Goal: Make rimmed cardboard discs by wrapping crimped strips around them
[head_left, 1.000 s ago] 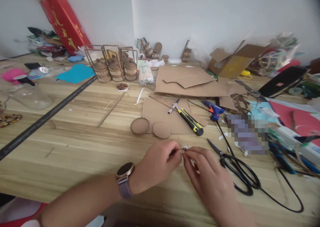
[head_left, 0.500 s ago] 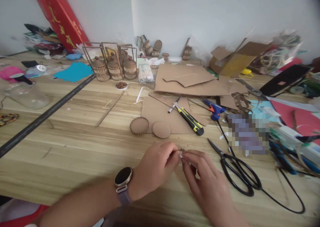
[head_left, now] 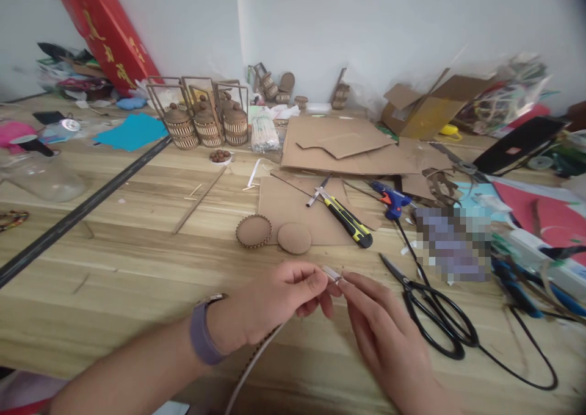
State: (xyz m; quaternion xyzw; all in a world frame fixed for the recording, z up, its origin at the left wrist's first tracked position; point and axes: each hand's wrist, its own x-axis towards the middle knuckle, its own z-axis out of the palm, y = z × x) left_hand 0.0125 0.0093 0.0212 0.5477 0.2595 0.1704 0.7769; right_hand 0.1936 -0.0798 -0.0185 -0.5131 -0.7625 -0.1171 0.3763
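A narrow white strip with a dark patterned edge (head_left: 332, 273) is pinched between both hands near the table's front. My left hand (head_left: 274, 296) is closed around it, thumb on top, and a long tail of the strip hangs below that wrist. My right hand (head_left: 384, 323) has its fingertips pressed together at the strip's short end. Just beyond the hands lie two round cardboard pieces: a disc with a woven-looking rim (head_left: 254, 230) and a plain disc (head_left: 294, 237). Black-handled scissors (head_left: 430, 308) rest to the right of my right hand.
A yellow-black utility knife (head_left: 347, 218) lies on a cardboard sheet (head_left: 274, 195). Right of it are a blue glue gun (head_left: 392, 200) and its cord. Small lidded baskets (head_left: 209, 128) with tall handles stand at the back left, near a dish of brown beads (head_left: 220, 156).
My left wrist has turned, so the watch face now points away. The strip's end shows more between the fingers, and its tail has come into view below my left hand.
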